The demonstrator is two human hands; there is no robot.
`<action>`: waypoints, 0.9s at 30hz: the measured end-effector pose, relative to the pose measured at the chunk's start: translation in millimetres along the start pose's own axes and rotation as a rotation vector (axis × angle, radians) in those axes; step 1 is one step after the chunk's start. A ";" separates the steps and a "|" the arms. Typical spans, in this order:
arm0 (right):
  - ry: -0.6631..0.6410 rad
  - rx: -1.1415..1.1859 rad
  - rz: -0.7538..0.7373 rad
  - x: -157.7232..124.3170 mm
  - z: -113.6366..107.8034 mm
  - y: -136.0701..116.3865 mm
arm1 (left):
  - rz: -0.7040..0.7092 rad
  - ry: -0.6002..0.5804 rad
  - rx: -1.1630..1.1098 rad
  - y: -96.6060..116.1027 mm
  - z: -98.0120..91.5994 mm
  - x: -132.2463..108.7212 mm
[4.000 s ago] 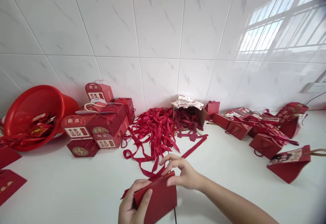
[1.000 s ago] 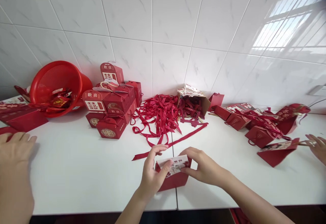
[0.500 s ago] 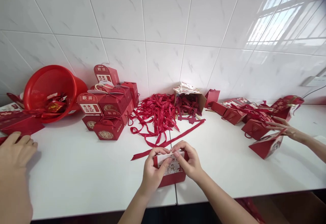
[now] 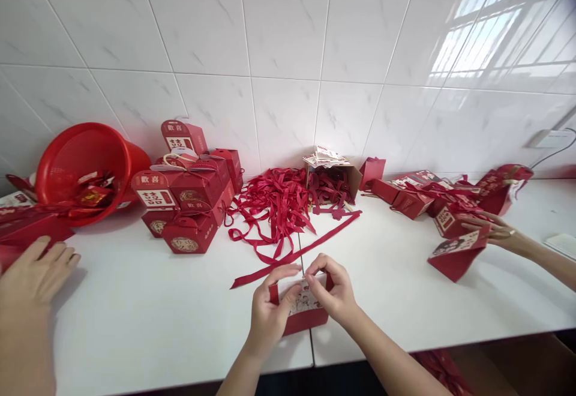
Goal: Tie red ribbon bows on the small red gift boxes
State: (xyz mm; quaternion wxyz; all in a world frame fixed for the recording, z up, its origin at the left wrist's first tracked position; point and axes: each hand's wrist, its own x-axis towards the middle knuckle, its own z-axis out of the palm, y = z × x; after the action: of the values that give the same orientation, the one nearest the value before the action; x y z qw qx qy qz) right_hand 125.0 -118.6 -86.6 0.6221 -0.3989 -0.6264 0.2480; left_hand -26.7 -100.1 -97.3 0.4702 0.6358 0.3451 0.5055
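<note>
A small red gift box with a white printed card on its front stands at the table's front edge. My left hand grips its left side, thumb on the card and fingers behind the top. My right hand closes around the upper right corner, thumb and forefinger pinched at the top edge. What lies between those fingertips is too small to make out. Just beyond the box, a single red ribbon stretches diagonally, in front of a heap of red ribbons.
Stacked red gift boxes and a tipped red basin with wrapped sweets stand left. A cardboard box bears white cards. A co-worker's hand holds a box at right; another person's hand is at left.
My hands stay on the gift box, with the fingertips at its top slightly shifted. The co-worker's box at right has tilted and moved left. The hand at left has moved a little right.
</note>
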 end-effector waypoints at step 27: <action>-0.113 -0.561 0.353 95.9 -76.7 123.2 | -0.173 0.342 -0.019 -3.0 -10.4 12.2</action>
State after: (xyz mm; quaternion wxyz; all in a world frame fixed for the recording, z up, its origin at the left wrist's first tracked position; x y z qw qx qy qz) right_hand 232.4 13.5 -122.3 0.3998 -0.6424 -0.6252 0.1915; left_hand -33.6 -85.5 -95.8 0.4524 0.5042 0.4684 0.5672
